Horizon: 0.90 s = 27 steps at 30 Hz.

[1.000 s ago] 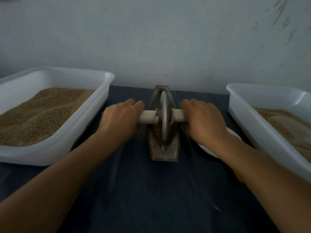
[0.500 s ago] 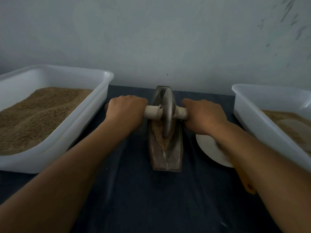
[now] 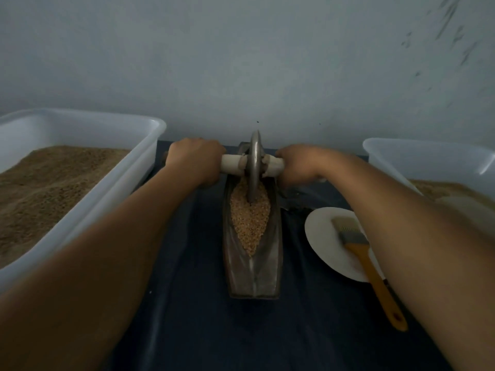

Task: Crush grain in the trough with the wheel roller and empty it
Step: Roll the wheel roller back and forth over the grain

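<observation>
metal wheel roller [image 3: 255,167] upright, grain [image 3: 250,219] in trough [image 3: 270,274]

Dull metal trough [image 3: 253,274] — glossy plastic tubs [image 3: 88,199], approx.

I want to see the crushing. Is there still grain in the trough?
Yes. Grain fills the trough's groove in a heap, the wheel standing upright in its far end.

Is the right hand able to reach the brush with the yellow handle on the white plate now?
Probably yes, but not at once. The right hand grips the pale handle of the metal wheel roller and must let go first. The yellow-handled brush lies uncovered on the white plate, beside the right forearm.
</observation>
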Available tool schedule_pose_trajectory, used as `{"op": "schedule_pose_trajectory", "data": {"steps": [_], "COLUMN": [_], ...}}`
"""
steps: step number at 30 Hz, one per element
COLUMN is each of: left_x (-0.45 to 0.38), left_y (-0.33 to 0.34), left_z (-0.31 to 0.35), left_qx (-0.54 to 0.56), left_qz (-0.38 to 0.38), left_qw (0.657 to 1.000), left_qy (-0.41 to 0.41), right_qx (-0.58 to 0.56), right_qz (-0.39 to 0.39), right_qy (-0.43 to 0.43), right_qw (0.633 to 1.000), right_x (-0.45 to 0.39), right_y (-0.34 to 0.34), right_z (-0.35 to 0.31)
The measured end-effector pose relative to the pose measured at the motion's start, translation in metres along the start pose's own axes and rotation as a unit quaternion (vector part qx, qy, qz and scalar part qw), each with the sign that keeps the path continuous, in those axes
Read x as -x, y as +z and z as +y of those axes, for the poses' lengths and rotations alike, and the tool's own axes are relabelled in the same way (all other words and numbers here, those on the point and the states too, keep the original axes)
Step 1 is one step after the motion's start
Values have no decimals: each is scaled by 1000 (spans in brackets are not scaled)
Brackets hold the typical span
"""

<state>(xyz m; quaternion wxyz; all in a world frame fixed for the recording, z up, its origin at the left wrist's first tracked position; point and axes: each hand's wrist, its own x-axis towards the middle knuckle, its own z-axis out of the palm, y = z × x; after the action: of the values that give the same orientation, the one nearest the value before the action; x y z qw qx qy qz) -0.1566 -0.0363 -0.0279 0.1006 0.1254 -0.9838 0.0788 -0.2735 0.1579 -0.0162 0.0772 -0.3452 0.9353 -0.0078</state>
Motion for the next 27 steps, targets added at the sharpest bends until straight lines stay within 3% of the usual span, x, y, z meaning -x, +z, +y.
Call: {"op": "schedule_pose_trajectory", "data": {"steps": [3,15,27], "left_x": [5,44,109], "left_y": [4,3,9], "left_z": [0,9,9], "left_qx": [0,-26,-3], "left_qz": [16,74,180], "left_qw": [1000,997,983], "left_qy": [-1,1,21], "right_qx": [13,48,122], "right_qz": [26,289,370], "right_qy": [-4,11,-27], "right_qw": [1000,956,921], "right_x": [4,60,113], "right_y": [5,54,69], "right_z": [2,-11,-29]}}
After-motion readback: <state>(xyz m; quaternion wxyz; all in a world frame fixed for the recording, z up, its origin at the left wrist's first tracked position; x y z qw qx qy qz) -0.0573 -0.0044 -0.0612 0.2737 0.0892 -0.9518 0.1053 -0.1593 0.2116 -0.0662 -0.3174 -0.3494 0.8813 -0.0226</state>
